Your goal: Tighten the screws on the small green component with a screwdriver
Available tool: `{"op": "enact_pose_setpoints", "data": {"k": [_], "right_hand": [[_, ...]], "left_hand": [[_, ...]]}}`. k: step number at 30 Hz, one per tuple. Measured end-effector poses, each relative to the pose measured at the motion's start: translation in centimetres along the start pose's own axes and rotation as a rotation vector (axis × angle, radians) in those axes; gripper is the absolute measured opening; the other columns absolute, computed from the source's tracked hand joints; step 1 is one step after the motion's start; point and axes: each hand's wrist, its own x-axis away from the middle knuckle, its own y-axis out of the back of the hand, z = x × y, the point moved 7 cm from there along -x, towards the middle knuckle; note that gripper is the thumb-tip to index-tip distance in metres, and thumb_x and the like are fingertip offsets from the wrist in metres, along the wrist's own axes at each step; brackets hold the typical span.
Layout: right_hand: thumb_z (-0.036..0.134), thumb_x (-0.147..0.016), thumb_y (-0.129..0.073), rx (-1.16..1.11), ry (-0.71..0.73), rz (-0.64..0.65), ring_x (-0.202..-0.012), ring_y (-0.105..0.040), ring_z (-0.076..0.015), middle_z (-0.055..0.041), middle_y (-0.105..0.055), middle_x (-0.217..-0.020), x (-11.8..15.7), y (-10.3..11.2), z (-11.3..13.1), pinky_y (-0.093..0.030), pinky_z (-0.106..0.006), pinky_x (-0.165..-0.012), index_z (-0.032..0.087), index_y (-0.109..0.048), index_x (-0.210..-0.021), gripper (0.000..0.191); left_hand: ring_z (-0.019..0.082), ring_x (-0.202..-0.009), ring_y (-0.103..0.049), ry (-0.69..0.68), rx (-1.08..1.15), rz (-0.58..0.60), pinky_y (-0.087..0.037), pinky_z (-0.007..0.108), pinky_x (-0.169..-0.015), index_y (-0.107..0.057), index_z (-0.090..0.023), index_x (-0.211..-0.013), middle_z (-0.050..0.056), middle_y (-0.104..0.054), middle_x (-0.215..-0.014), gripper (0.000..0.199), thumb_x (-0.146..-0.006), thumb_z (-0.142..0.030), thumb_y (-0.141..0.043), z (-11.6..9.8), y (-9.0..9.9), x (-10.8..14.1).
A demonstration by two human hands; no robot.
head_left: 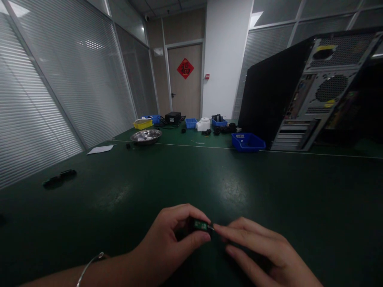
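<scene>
Near the front of the green table, my left hand (167, 235) is closed, with thumb and fingers pinching a small black piece with a green circuit board (200, 225) showing on its near face. A thin, light metal end (210, 227) sticks out of its right side. From the right, my right hand (266, 247) reaches in, its index fingertip at that metal end and seemingly touching it. Its thumb stays apart, lower down, and I see nothing gripped between thumb and finger. The exact kind of the small piece is too dark to make out.
A black computer case (278, 87) stands at the right with a blue bin (248, 148) beside it. Farther back are a metal bowl (146, 140), a yellow bin (143, 124), and a white device (203, 124). Dark parts (60, 177) and white paper (100, 149) lie left.
</scene>
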Motion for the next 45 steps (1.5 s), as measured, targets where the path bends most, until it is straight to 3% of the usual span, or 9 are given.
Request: {"op": "enact_pose_setpoints", "data": {"k": [17, 30, 45], "right_hand": [[0.018, -0.085, -0.047, 0.138, 0.078, 0.027, -0.079, -0.061, -0.0121, -0.0023, -0.062, -0.093, 0.1, -0.3, 0.0, -0.052, -0.018, -0.067, 0.034, -0.053, -0.119, 0.038], [0.018, -0.085, -0.048, 0.106, 0.082, 0.031, -0.081, -0.061, -0.0116, -0.0018, -0.062, -0.093, 0.0, -0.3, -0.2, -0.051, -0.018, -0.069, 0.034, -0.053, -0.119, 0.038], [0.018, -0.085, -0.048, 0.051, 0.076, 0.023, -0.078, -0.061, -0.0123, -0.0022, -0.063, -0.091, 0.0, -0.2, 0.0, -0.052, -0.020, -0.068, 0.035, -0.054, -0.118, 0.038]], "left_hand": [[0.013, -0.079, -0.060, -0.168, -0.146, -0.014, -0.045, 0.023, -0.073, -0.065, -0.019, -0.095, 0.003, -0.067, -0.086, 0.020, -0.076, -0.022, -0.061, -1.2, 0.0, 0.0], [0.011, -0.068, -0.054, 0.004, -0.052, -0.007, -0.040, 0.021, -0.059, -0.067, -0.022, -0.091, 0.002, -0.064, -0.081, 0.019, -0.076, -0.032, -0.061, 0.1, -0.2, 0.1], [0.011, -0.067, -0.057, 0.063, 0.267, 0.031, -0.044, 0.023, -0.063, -0.067, -0.017, -0.090, 0.004, -0.062, -0.081, 0.019, -0.073, -0.026, -0.065, 0.7, -0.6, 0.0]]}}
